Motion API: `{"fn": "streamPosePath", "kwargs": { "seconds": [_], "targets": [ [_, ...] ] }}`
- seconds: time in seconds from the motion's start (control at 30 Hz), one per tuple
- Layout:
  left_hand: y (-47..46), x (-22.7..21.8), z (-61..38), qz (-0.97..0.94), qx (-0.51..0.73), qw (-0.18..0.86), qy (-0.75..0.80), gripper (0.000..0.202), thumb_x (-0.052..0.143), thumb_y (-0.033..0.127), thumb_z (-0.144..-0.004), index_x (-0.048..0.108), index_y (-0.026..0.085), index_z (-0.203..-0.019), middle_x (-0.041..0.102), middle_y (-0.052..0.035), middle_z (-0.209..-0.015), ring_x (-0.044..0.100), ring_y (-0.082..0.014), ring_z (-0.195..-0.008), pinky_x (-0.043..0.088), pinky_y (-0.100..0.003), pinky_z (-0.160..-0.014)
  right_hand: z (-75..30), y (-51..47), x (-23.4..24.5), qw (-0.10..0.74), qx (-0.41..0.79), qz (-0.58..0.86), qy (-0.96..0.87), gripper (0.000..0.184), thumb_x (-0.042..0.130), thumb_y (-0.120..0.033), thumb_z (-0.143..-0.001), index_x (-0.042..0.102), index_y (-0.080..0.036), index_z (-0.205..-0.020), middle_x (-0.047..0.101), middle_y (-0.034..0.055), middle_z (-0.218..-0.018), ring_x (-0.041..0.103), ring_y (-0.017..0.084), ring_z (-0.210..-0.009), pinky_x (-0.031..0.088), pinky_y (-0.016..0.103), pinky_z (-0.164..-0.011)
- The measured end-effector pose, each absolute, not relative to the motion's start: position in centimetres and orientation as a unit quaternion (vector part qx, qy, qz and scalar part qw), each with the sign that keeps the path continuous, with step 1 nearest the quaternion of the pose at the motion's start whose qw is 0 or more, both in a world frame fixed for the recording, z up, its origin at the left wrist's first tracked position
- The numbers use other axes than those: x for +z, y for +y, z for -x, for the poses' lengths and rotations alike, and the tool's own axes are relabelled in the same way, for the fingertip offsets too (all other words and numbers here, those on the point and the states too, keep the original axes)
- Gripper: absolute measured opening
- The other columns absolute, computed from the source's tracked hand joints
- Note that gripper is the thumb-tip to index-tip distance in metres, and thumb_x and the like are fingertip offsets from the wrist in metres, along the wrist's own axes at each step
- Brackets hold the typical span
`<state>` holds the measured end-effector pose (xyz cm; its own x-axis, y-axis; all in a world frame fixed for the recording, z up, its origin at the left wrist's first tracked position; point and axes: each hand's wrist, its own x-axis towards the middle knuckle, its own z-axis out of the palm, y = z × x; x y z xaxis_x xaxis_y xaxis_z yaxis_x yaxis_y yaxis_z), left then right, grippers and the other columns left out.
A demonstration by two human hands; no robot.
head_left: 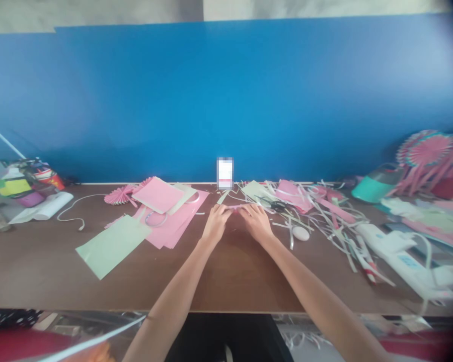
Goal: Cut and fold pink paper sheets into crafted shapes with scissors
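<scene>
Both arms reach out over the brown table (245,281), and the hands come together near its middle. Between them is a narrow piece of pink paper (234,207), perhaps folded; most of it is hidden by the fingers. My left hand (216,221) is closed on its left end. The right end is pinched by my right hand (255,220). To the left of my left hand lie pink sheets (179,221) and a pale green sheet (113,245). Near my right hand are white paper strips and a white oval object (301,233).
A pleated pink rosette (120,195) lies at the back left. On the right are tangled paper strips (324,221), a white power strip (396,261), a teal container (373,187) and larger pleated rosettes (426,151). A blue panel (219,100) rises behind the table.
</scene>
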<state>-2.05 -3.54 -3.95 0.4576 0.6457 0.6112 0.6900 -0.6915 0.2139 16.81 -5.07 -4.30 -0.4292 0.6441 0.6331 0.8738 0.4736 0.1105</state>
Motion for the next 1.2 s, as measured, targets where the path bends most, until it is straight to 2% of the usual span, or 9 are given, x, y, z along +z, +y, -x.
{"fn": "streamPosePath", "kwargs": {
  "seconds": [0.23,0.37,0.6,0.83,1.03,1.2],
  "targets": [
    [-3.50,-4.09,1.88,0.868,-0.329,0.031,-0.370,0.038,0.039,0.006,-0.090,0.060,0.022,-0.116,0.057,-0.0056,-0.094,0.049,-0.0190,-0.091,0.045,-0.033,-0.083,-16.73,-4.69,-4.93,0.247,-0.221,0.481,-0.812,0.034,0.044,-0.003,-0.086,0.059,-0.019,-0.111,0.060,0.0082,-0.103,0.047,0.023,-0.097,0.035,0.034,-0.080],
    [-3.44,-4.17,1.91,0.869,-0.327,0.033,-0.369,0.038,0.039,0.006,-0.089,0.059,0.022,-0.118,0.057,-0.0056,-0.095,0.049,-0.0185,-0.090,0.046,-0.032,-0.081,-16.72,-4.69,-4.84,0.250,-0.227,0.473,-0.814,0.029,0.045,-0.007,-0.088,0.059,-0.018,-0.111,0.061,0.0080,-0.101,0.047,0.023,-0.096,0.034,0.034,-0.080],
    [-3.38,-4.31,1.91,0.871,-0.301,0.055,-0.384,0.034,0.040,0.013,-0.092,0.056,0.022,-0.121,0.059,-0.0057,-0.100,0.051,-0.0187,-0.091,0.044,-0.034,-0.081,-16.46,-4.65,-4.76,0.251,-0.230,0.466,-0.817,0.019,0.046,-0.009,-0.088,0.062,-0.016,-0.096,0.063,0.0077,-0.092,0.048,0.022,-0.091,0.034,0.034,-0.078],
    [-3.82,-3.88,1.79,0.873,-0.310,0.058,-0.372,0.025,0.039,0.024,-0.095,0.061,0.021,-0.107,0.062,-0.0049,-0.098,0.053,-0.0179,-0.093,0.042,-0.033,-0.081,-16.58,-4.70,-4.77,0.268,-0.191,0.468,-0.820,0.020,0.046,-0.011,-0.088,0.062,-0.015,-0.099,0.063,0.0072,-0.092,0.050,0.021,-0.091,0.035,0.033,-0.080],
    [-3.56,-3.99,2.12,0.862,-0.312,0.078,-0.392,0.023,0.042,0.020,-0.094,0.064,0.022,-0.100,0.063,-0.0046,-0.095,0.052,-0.0180,-0.089,0.041,-0.032,-0.078,-16.37,-4.97,-4.51,0.269,-0.168,0.457,-0.831,0.032,0.043,-0.010,-0.089,0.055,-0.017,-0.118,0.062,0.0079,-0.099,0.051,0.021,-0.097,0.037,0.032,-0.082],
    [-3.33,-4.24,2.25,0.855,-0.310,0.080,-0.408,0.023,0.045,0.017,-0.092,0.065,0.023,-0.102,0.064,-0.0048,-0.095,0.052,-0.0187,-0.092,0.041,-0.033,-0.077,-16.36,-4.89,-4.48,0.256,-0.177,0.459,-0.832,0.026,0.043,-0.012,-0.092,0.059,-0.019,-0.110,0.062,0.0085,-0.099,0.051,0.021,-0.099,0.037,0.031,-0.082]
  ]
}}
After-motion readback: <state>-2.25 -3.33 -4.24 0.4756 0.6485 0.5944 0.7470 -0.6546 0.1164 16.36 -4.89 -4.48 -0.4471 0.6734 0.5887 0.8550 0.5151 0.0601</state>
